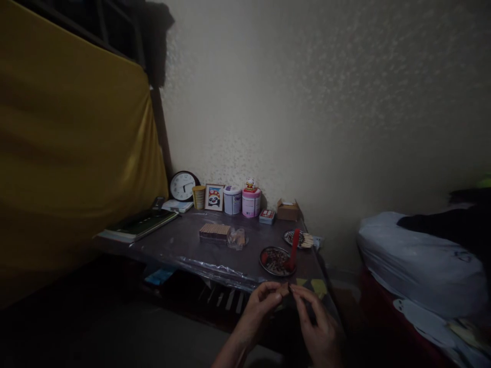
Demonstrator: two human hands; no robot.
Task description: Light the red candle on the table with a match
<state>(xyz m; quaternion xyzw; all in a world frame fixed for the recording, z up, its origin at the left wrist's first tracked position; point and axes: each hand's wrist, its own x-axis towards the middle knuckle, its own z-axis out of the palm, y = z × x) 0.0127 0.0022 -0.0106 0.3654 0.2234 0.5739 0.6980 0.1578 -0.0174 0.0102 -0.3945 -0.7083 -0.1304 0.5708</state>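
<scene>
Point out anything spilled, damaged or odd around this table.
The wall behind looks odd: its surface is mottled, perhaps flaking, though the picture is too dim to be sure. On the table, nothing looks plainly spilled or broken.

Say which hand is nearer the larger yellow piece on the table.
Right. The right hand is just on the near side of the yellow piece; the left hand sits farther off, to its left.

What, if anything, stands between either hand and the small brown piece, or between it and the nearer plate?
Nothing visible: the left hand and right hand both have fingertips on the small brown piece, and the gap to the nearer plate looks open. The red utensil is at that plate's right side, off the direct line.
</scene>
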